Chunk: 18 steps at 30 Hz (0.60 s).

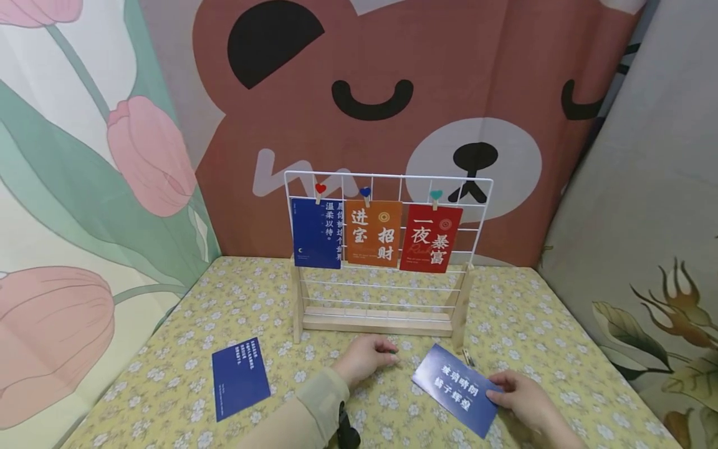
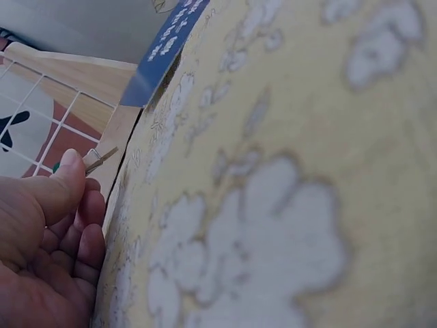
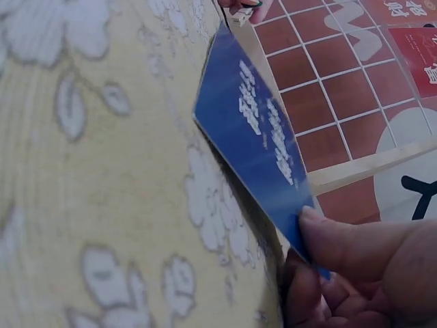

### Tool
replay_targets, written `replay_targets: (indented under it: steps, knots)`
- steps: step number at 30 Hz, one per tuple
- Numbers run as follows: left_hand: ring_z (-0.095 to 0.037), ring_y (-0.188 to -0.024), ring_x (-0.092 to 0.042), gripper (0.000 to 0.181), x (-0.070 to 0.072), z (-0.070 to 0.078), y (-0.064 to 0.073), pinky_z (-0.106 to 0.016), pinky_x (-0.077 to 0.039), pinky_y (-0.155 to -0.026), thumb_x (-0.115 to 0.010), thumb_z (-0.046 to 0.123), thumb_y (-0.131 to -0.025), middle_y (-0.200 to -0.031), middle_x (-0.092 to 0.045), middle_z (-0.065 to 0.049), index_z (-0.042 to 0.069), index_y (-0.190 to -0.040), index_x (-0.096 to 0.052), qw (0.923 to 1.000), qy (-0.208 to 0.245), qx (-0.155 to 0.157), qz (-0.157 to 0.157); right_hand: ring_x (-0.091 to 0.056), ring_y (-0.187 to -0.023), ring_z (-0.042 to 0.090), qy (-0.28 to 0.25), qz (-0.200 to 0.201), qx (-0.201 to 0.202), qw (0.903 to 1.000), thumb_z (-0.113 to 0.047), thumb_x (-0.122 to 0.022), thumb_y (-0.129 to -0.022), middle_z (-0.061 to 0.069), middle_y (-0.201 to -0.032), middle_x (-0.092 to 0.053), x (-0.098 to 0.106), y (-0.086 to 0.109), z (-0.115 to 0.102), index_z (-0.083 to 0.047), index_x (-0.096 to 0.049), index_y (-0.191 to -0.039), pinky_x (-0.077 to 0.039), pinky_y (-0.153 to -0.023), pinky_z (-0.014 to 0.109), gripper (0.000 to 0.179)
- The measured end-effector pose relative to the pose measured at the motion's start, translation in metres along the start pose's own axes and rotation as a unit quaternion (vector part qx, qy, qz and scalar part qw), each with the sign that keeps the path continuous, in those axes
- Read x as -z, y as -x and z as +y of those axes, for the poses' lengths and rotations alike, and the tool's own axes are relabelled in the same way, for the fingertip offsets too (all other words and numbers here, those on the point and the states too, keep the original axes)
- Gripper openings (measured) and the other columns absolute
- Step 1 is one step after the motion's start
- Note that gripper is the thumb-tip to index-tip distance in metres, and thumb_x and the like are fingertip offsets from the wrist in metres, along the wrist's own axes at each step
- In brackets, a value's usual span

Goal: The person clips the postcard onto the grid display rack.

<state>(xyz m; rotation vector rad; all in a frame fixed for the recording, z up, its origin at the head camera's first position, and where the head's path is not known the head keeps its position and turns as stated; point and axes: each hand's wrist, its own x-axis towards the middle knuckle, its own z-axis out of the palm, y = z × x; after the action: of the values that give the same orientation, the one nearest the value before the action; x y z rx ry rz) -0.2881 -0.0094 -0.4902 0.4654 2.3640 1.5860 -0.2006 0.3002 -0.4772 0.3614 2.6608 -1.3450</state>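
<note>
My left hand is in front of the rack's wooden base, pinching a small wooden clothespin with a green top between thumb and finger. To its right, my right hand grips the lower right corner of a blue card with white characters, thumb on top. In the right wrist view this card is tilted close over the cloth. Behind both hands stands a white wire grid rack on wooden feet. On it hang a blue card, an orange card and a red card, each under a heart-topped clothespin.
Another blue card lies on the flowered tablecloth at the left. A small clip-like object lies by the rack's right foot. Behind the table hangs a bear-print cloth, with printed curtains at both sides.
</note>
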Motion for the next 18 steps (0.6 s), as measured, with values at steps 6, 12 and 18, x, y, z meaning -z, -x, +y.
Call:
replay_targets:
  steps: [6, 12, 18]
  knots:
    - [-0.011, -0.082, -0.058, 0.016, 0.0009, -0.0011, 0.0008, -0.031, -0.048, -0.071, -0.07, 0.016, -0.087, -0.092, -0.064, 0.007, 0.015, -0.102, -0.073, 1.0, 0.002, -0.001, -0.009, -0.057, -0.071, 0.02, -0.085, 0.012, -0.012, 0.9962, 0.0, -0.061, -0.091, 0.008, -0.083, -0.059, -0.0041, 0.0039, 0.0017, 0.013, -0.056, -0.118, -0.05, -0.059, 0.03, 0.03]
    - [-0.013, -0.093, -0.062, 0.02, 0.0026, -0.0022, 0.0022, -0.036, -0.051, -0.079, -0.067, 0.015, -0.09, -0.105, -0.066, 0.005, 0.015, -0.109, -0.072, 0.9998, -0.004, -0.003, -0.022, -0.06, -0.072, 0.019, -0.123, 0.013, -0.028, 0.9919, 0.0, -0.055, -0.095, 0.009, -0.088, -0.064, -0.0056, 0.0046, 0.0056, 0.013, -0.057, -0.121, -0.052, -0.061, 0.03, 0.029]
    - [-0.011, -0.087, -0.061, 0.017, 0.002, -0.001, 0.0018, -0.034, -0.05, -0.077, -0.072, 0.014, -0.085, -0.099, -0.067, 0.005, 0.014, -0.102, -0.074, 0.9997, 0.019, 0.013, 0.008, -0.06, -0.074, 0.02, -0.126, 0.007, -0.031, 0.9915, -0.002, -0.057, -0.095, 0.008, -0.089, -0.064, -0.0052, 0.0011, 0.0059, 0.012, -0.055, -0.121, -0.052, -0.062, 0.032, 0.03]
